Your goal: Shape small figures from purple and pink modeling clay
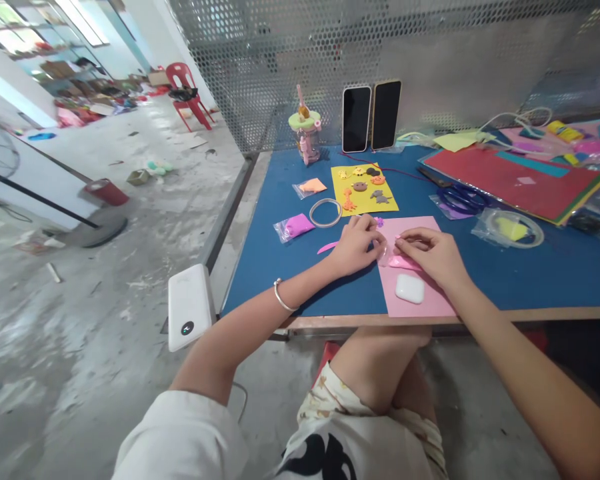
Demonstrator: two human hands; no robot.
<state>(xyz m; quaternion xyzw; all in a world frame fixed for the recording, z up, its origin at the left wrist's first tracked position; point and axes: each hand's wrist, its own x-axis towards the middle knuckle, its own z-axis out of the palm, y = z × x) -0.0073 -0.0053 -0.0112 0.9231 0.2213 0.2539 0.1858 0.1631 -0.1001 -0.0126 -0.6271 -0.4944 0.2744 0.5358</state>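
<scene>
My left hand [359, 245] rests on the table at the left edge of a pink sheet [435, 303]. Its curled fingers and thumb close at the clear end of a small plastic bag of pink clay [405, 263]. Over that bag, my right hand [433, 253] pinches a tiny bit of pink clay [398, 237] between thumb and fingertips. A white rounded case [410, 289] lies on the sheet just below the bag. Beyond my left fingers sits a small purple piece [379, 222]. A pink plastic knife-like strip [327, 247] sticks out beside my left hand.
Small animal figures lie on a yellow sheet [365, 200]. Nearby are a clear ring [325, 213], bags of purple [299, 225] and orange clay [313, 186], and scissors [463, 199]. Two phones [356, 120] and a lidded cup [307, 137] stand along the perforated metal panel [430, 67].
</scene>
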